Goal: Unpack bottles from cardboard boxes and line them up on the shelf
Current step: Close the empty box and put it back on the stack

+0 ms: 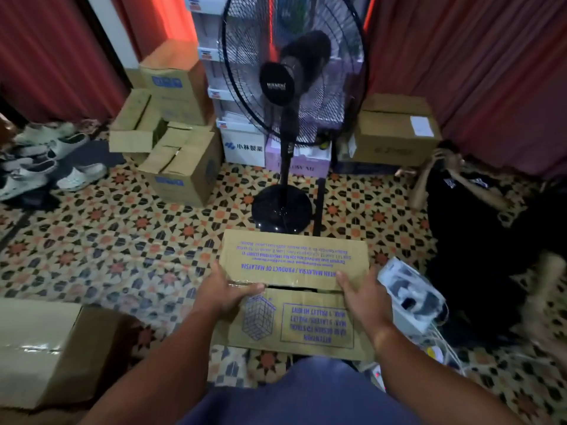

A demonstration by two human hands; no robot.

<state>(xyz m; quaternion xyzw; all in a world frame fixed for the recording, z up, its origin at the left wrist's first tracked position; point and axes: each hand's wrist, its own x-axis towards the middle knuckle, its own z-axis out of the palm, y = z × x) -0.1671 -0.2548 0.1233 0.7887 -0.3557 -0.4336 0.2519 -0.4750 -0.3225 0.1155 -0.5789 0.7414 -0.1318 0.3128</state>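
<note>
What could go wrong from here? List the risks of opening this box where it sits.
1. The cardboard box sits close to the standing fan; swinging its flaps up might knock the fan's base.
2. The left hand and right hand grip only the flap edges, so thin cardboard could tear.
3. White cables lie beside the box and might snag.

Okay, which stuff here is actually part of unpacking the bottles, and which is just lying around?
Part of the job:
cardboard box, flaps closed
left hand and right hand, gripping its sides

Lying about:
standing fan
sandals
stacked cartons
white packaged item
</note>
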